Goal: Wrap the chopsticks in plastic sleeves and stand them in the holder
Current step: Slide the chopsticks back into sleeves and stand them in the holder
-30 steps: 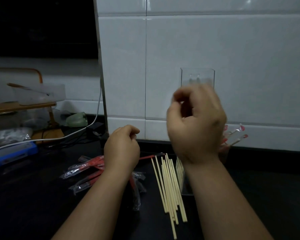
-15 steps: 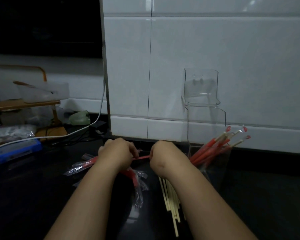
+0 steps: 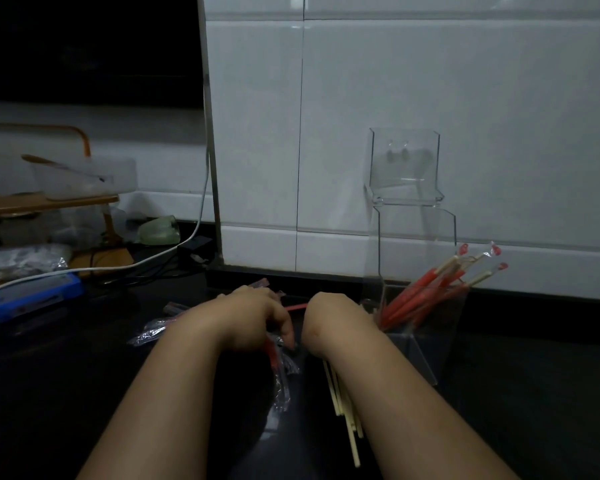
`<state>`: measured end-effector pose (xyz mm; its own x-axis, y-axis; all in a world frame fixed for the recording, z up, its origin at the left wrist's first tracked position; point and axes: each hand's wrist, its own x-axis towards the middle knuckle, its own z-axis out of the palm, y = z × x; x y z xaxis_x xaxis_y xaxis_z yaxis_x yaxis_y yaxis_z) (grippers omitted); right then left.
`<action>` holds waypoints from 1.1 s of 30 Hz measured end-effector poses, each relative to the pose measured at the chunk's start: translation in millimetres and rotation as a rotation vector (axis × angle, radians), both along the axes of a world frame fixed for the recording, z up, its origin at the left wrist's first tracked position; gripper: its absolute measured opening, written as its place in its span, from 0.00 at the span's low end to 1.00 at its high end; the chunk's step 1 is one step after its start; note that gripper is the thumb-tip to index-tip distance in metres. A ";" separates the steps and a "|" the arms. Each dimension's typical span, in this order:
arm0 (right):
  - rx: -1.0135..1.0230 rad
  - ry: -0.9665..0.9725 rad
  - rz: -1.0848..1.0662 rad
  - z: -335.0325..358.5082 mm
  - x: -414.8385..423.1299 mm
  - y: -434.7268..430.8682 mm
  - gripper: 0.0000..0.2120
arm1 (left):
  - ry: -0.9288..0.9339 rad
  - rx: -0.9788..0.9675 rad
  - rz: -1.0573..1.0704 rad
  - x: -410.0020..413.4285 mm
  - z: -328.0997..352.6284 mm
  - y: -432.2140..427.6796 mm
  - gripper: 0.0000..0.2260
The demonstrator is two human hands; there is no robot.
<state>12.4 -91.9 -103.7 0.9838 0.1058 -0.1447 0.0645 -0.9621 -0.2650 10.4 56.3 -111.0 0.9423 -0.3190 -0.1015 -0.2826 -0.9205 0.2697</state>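
The counter (image 3: 84,393) is black with a faint sheen. The wall tiles (image 3: 499,133) are plain white. The holder (image 3: 426,344) is clear and colourless. The wrapped chopsticks (image 3: 420,296) show red, with pale wood and red tabs at the upper ends. The bare chopsticks (image 3: 347,417) are pale cream, unpatterned. The plastic sleeves (image 3: 281,375) are transparent with red. The box (image 3: 32,299) is blue, the cable (image 3: 153,259) white, the rack (image 3: 49,200) orange-brown.

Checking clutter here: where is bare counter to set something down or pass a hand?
Bare counter lies right of the clear holder, below the tiled wall, and front-left between the blue device and the left forearm. Crowded: the middle, left hand and right hand among sleeves and bare chopsticks.
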 end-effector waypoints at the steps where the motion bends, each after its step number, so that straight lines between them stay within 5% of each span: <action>1: 0.001 0.002 -0.005 -1.7 1.3 -0.2 0.20 | -0.006 0.000 -0.003 0.5 -0.6 -0.3 0.19; 7: 0.005 -0.005 -0.017 -13.0 9.4 0.6 0.19 | -0.050 -0.042 -0.015 3.6 -4.9 0.7 0.18; 14: 0.021 0.023 -0.041 -15.9 16.1 1.1 0.23 | -0.133 -0.330 -0.003 10.0 -4.1 0.1 0.12; 25: 0.055 -0.040 -0.058 -14.5 12.7 -1.5 0.16 | -0.167 -0.287 0.113 -2.1 6.4 -4.1 0.07; 33: 0.084 -0.074 -0.080 -19.1 12.5 -0.2 0.17 | -0.439 -0.567 0.205 4.8 5.0 -6.4 0.03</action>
<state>24.9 -92.0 -122.8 0.9972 0.0349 -0.0657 0.0103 -0.9394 -0.3427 15.2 49.9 -106.0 0.9045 -0.0239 0.4259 -0.3112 -0.7199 0.6204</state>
